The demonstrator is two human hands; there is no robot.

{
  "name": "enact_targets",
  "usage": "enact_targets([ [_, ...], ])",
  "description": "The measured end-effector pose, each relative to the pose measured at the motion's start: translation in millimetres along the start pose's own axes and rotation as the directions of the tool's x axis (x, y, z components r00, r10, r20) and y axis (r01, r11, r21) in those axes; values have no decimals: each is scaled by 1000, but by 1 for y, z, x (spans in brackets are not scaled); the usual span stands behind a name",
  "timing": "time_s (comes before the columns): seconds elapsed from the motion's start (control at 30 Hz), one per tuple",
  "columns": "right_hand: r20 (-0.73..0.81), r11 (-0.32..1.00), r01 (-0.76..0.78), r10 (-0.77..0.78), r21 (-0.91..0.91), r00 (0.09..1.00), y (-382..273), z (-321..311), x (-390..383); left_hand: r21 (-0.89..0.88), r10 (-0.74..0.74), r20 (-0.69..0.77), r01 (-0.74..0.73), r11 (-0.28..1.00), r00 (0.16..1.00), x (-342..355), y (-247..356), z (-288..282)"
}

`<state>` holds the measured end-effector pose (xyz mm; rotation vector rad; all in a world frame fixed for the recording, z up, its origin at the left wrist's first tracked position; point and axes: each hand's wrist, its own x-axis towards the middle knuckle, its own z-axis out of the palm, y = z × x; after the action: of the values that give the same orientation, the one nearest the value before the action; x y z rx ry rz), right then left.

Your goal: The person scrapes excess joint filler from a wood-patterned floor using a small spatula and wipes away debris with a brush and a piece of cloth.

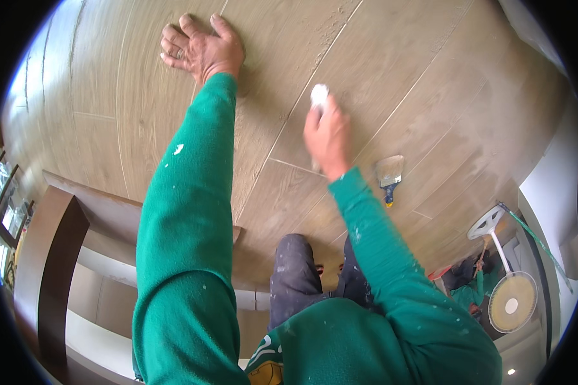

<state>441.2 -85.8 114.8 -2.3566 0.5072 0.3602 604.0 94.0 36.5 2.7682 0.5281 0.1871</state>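
Observation:
Fingers spread, my left hand (205, 50) leans flat on a wood-look tile floor (282, 38) and holds nothing. Farther right and nearer to me, my right hand (329, 138) is closed around a small white piece (320, 95), low over the floor beside a pale joint. Motion smears this hand, and most of the white piece is hidden in its grip, so its kind is unclear. A putty knife (390, 173) with a wide, smeared blade and a dark, yellow-ended handle lies to the right of that hand. Crumbly residue runs along the joints.
A brown wooden frame (58, 256) with pale panels stands at the lower left. At the lower right are a white pedestal fan (512, 305), a green pole (536, 244) and another person in green (469, 292). A pale wall (552, 173) bounds the right side.

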Motion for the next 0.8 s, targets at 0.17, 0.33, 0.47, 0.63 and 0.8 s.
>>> enact_targets([
  [0.17, -96, 997, 4, -11, -71, 995, 3, 9, 37, -30, -11, 34, 12, 999, 999, 3, 5, 2],
  [0.33, 59, 978, -160, 169, -135, 984, -5, 52, -57, -47, -17, 60, 20, 999, 998, -1, 13, -5],
  [0.47, 277, 996, -89, 88, -10, 957, -4, 20, -49, 26, -48, 10, 48, 999, 999, 0, 5, -2],
  [0.63, 236, 931, 356, -329, -82, 914, -17, -64, 121, 56, -70, -12, 71, 996, 997, 4, 3, 0],
  [0.8, 256, 630, 723, -677, -282, 690, -85, -69, 291, 43, -74, 5, 73, 996, 997, 2, 11, -1],
])
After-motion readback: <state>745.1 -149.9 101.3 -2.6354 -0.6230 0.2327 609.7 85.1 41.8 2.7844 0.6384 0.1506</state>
